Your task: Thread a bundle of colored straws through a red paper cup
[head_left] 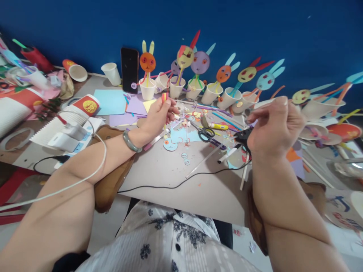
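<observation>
My left hand, a bangle on its wrist, is raised over the table, with thumb and fingers closed on a small pink-and-yellow striped piece. To the right, my right hand is held up with curled fingers; whatever they may hold is hidden. Just left of that hand lies a black glue gun, partly covered by it. Between the hands are black-handled scissors, a yellow glue tube, light blue paper scraps and a blue paper face.
Paper cups with rabbit-faced figures line the blue wall. A phone leans there. On the left are a power strip with chargers and a white cable. A black cord crosses the table front. Several cups lie at right.
</observation>
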`<state>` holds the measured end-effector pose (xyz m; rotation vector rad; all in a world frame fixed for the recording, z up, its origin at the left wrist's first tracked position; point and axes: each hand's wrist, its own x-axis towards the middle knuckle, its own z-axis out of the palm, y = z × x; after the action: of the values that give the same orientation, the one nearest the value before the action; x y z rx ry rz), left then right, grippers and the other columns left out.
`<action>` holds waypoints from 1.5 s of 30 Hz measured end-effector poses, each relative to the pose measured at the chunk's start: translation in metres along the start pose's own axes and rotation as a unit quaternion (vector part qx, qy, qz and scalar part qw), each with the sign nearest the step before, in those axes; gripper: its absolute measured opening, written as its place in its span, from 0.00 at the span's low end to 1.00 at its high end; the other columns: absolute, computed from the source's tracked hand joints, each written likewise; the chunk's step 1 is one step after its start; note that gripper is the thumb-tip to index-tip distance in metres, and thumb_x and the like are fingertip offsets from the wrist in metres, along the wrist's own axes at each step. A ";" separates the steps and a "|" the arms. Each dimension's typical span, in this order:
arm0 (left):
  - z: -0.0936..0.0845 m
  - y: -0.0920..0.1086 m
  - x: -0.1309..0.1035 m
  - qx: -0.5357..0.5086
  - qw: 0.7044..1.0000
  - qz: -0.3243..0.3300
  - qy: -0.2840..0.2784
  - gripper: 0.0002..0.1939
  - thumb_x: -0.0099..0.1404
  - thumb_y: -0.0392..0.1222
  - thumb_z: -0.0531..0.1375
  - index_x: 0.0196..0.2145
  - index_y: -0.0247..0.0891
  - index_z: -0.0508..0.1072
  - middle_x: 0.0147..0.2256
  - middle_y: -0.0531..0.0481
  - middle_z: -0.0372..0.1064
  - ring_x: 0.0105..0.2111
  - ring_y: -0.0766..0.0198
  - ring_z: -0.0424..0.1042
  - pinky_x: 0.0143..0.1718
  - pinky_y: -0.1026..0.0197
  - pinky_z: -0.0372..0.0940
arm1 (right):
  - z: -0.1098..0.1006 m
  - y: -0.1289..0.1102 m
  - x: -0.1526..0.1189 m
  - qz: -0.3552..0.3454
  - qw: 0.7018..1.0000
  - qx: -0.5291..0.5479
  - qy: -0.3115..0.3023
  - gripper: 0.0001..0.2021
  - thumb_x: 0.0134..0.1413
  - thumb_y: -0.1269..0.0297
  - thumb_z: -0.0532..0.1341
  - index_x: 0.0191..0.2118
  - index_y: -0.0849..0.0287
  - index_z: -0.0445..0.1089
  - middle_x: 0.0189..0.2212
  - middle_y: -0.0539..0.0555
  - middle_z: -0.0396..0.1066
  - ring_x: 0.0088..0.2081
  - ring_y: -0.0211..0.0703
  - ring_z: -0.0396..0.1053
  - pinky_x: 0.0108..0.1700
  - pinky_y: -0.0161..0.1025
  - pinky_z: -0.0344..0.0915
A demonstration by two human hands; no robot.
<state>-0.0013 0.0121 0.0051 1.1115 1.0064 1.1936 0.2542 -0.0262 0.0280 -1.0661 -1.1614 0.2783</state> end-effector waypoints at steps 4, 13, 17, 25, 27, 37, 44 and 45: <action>-0.003 -0.001 0.006 0.011 0.998 0.048 0.031 0.12 0.80 0.45 0.51 0.38 0.40 0.67 0.27 0.56 0.72 0.22 0.74 0.66 0.28 0.69 0.64 | 0.000 0.005 -0.007 0.021 0.998 0.024 -0.055 0.18 0.61 0.44 0.65 0.28 0.50 0.76 0.21 0.52 0.71 0.23 0.44 0.67 0.31 0.49 0.67; 0.000 -0.017 -0.025 0.231 0.903 0.192 -0.307 0.18 0.79 0.51 0.49 0.37 0.38 0.69 0.31 0.49 0.73 0.31 0.66 0.69 0.38 0.62 0.65 | 0.006 0.021 -0.031 0.015 0.967 -0.109 -0.229 0.10 0.62 0.55 0.64 0.40 0.54 0.78 0.25 0.49 0.76 0.27 0.43 0.73 0.34 0.42 0.70; -0.003 -0.018 -0.029 0.317 0.835 0.232 -0.385 0.19 0.78 0.53 0.47 0.37 0.40 0.69 0.35 0.45 0.73 0.34 0.60 0.69 0.42 0.57 0.63 | 0.011 0.032 -0.040 -0.103 0.915 -0.225 -0.318 0.10 0.61 0.58 0.61 0.41 0.55 0.79 0.29 0.53 0.79 0.31 0.46 0.75 0.42 0.45 0.70; -0.003 -0.019 -0.026 0.325 0.818 0.244 -0.406 0.18 0.78 0.50 0.47 0.37 0.40 0.69 0.34 0.46 0.71 0.33 0.59 0.68 0.41 0.57 0.62 | 0.053 0.057 -0.014 -0.102 0.796 -0.372 -0.467 0.17 0.61 0.64 0.57 0.49 0.59 0.80 0.35 0.59 0.82 0.36 0.50 0.75 0.42 0.44 0.65; -0.002 -0.018 -0.026 0.339 0.812 0.246 -0.407 0.17 0.78 0.49 0.46 0.36 0.40 0.68 0.33 0.46 0.70 0.32 0.60 0.67 0.41 0.57 0.62 | 0.071 0.061 -0.003 -0.101 0.768 -0.414 -0.478 0.19 0.64 0.63 0.56 0.53 0.61 0.79 0.42 0.63 0.82 0.42 0.53 0.75 0.45 0.45 0.64; -0.002 -0.024 -0.022 0.333 0.817 0.243 -0.402 0.19 0.79 0.52 0.44 0.36 0.40 0.65 0.33 0.46 0.71 0.32 0.59 0.69 0.41 0.57 0.62 | 0.131 0.073 0.003 -0.123 0.689 -0.496 -0.513 0.22 0.64 0.71 0.55 0.60 0.63 0.74 0.55 0.72 0.71 0.54 0.61 0.66 0.53 0.50 0.56; -0.002 -0.024 -0.020 0.349 0.809 0.253 -0.400 0.20 0.79 0.52 0.42 0.37 0.40 0.65 0.33 0.47 0.72 0.32 0.60 0.70 0.40 0.57 0.64 | 0.132 0.073 0.018 -0.083 0.745 -0.461 -0.475 0.14 0.61 0.67 0.60 0.50 0.61 0.79 0.47 0.64 0.75 0.49 0.56 0.69 0.51 0.48 0.60; -0.002 -0.024 -0.020 0.351 0.807 0.254 -0.400 0.20 0.79 0.52 0.42 0.37 0.40 0.65 0.33 0.47 0.72 0.33 0.59 0.71 0.41 0.56 0.65 | 0.129 0.072 0.020 -0.074 0.760 -0.452 -0.462 0.15 0.61 0.66 0.61 0.50 0.61 0.78 0.46 0.64 0.75 0.48 0.55 0.70 0.49 0.47 0.61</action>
<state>-0.0012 -0.0083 -0.0182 2.3378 0.4560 0.5642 0.1771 0.0932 -0.0164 -1.7381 -2.4165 0.0847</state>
